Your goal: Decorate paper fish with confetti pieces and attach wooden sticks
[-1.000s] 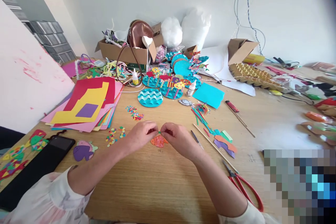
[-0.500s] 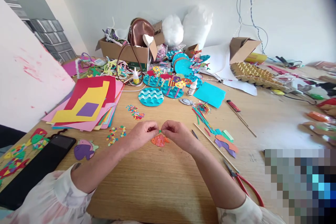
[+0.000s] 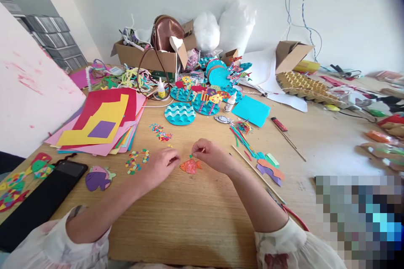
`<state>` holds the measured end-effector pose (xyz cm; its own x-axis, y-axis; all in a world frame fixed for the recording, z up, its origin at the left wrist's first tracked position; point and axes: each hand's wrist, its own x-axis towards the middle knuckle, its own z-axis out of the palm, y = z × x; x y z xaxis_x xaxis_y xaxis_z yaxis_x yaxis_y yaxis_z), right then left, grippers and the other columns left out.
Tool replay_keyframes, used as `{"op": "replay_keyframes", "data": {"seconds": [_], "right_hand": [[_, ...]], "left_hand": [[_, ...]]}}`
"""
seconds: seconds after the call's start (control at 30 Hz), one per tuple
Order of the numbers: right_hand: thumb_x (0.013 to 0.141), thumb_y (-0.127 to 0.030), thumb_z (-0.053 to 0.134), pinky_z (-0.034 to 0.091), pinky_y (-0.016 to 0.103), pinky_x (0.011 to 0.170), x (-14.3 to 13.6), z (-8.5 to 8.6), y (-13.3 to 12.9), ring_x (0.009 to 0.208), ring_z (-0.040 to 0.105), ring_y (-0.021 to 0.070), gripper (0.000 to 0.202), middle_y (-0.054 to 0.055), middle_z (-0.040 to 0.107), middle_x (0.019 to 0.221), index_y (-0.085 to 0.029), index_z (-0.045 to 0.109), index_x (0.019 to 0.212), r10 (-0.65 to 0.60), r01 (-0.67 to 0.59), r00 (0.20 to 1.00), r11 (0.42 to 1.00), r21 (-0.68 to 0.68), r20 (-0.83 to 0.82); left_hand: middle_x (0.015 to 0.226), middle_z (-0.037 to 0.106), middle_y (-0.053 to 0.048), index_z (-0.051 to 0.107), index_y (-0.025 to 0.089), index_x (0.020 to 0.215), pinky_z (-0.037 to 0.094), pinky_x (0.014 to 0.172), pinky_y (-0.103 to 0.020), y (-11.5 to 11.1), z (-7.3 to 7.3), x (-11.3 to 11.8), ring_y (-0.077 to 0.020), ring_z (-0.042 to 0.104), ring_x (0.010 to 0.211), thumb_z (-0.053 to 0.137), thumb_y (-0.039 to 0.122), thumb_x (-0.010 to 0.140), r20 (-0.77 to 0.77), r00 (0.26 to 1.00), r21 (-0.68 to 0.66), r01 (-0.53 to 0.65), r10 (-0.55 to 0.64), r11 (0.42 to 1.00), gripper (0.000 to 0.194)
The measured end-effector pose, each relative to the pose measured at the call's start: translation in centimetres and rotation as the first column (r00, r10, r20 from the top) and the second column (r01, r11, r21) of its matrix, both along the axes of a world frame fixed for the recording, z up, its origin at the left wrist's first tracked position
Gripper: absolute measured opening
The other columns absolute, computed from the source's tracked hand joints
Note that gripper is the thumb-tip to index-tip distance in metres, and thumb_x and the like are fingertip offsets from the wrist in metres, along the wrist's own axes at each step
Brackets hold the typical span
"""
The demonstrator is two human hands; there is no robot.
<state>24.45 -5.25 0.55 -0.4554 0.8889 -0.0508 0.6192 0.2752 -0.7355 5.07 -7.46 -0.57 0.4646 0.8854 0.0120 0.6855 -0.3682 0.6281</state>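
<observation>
An orange paper fish (image 3: 190, 167) with a dark eye lies flat on the wooden table between my hands. Above its upper edge, my right hand (image 3: 208, 155) pinches a tiny green paper piece (image 3: 191, 156) between thumb and finger. My left hand (image 3: 162, 166) is to the left of the fish, thumb and fingers pressed together; whether anything is between them cannot be seen. Left of that hand are small coloured paper dots (image 3: 138, 161). Farther back lies a heap of small multicoloured paper bits (image 3: 161, 133).
Stacked coloured sheets (image 3: 104, 126), a black phone (image 3: 41, 206) and a purple-pink fish (image 3: 98, 178) lie left. Blue wavy discs (image 3: 179, 113) and a glue bottle (image 3: 229, 103) stand behind. On the right are a wooden stick (image 3: 257, 172), paper scraps (image 3: 268, 170) and red-handled pliers (image 3: 295, 215).
My hands, which met over the fish at the green piece, have come apart. The left moved left and slightly down; the right stays above the fish with the green piece.
</observation>
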Motion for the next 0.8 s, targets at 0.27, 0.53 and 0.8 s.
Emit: {"op": "replay_keyframes", "data": {"seconds": [0.27, 0.53, 0.8], "right_hand": [[0.071, -0.008, 0.054, 0.04, 0.023, 0.073, -1.2, -0.3, 0.5, 0.08, 0.055, 0.0142, 0.015, 0.005, 0.062, 0.082, -0.016, 0.067, 0.073, 0.126, -0.137, 0.957, 0.99, 0.025, 0.263], [0.066, -0.007, 0.05, 0.039, 0.022, 0.066, -1.8, -0.5, 1.2, 0.075, 0.057, 0.0147, 0.022, 0.006, 0.065, 0.079, -0.015, 0.07, 0.073, 0.178, -0.19, 0.925, 0.982, 0.005, 0.337], [0.066, -0.01, 0.05, 0.039, 0.022, 0.067, -2.5, -0.5, 0.7, 0.077, 0.057, 0.0153, 0.023, 0.008, 0.066, 0.08, -0.013, 0.071, 0.073, 0.14, -0.143, 0.895, 0.989, -0.025, 0.424]], "left_hand": [[0.098, 0.06, -0.007, 0.058, 0.015, 0.099, 0.046, 0.084, -0.032, -2.5, -3.8, -0.8, -0.0176, 0.052, 0.095, 0.037, 0.009, 0.086, -0.12, 0.97, 0.358, 0.242, -0.213, 0.902, 0.025], [0.097, 0.061, -0.008, 0.057, 0.013, 0.102, 0.048, 0.081, -0.033, -2.6, -4.6, -0.6, -0.0187, 0.053, 0.091, 0.036, 0.009, 0.087, -0.212, 0.958, 0.456, 0.27, -0.19, 0.848, 0.026], [0.098, 0.061, -0.008, 0.057, 0.013, 0.104, 0.048, 0.082, -0.035, -2.9, -4.9, -0.6, -0.0186, 0.053, 0.092, 0.036, 0.01, 0.087, -0.208, 0.964, 0.499, 0.248, -0.163, 0.831, 0.027]]}}
